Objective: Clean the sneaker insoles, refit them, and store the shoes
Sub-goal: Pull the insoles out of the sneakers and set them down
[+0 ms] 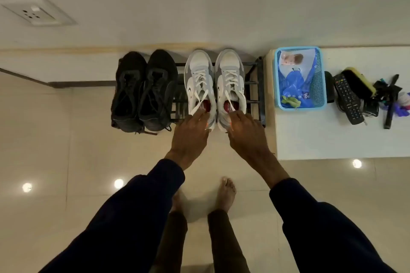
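Two white and grey sneakers stand side by side on a black metal shoe rack (255, 86), toes toward the wall. The left sneaker (199, 77) and the right sneaker (230, 77) each show a red insole label inside the opening. My left hand (190, 133) rests over the heel of the left sneaker, fingers on its collar. My right hand (246, 133) covers the heel of the right sneaker in the same way. Both heels are hidden under my hands. White laces hang loose into the openings.
A pair of black sneakers (144, 91) sits on the rack to the left. A white cabinet top (332, 139) at the right carries a blue basket (299, 104), a remote control (348, 97) and small items. My bare feet stand on the tiled floor (66, 139).
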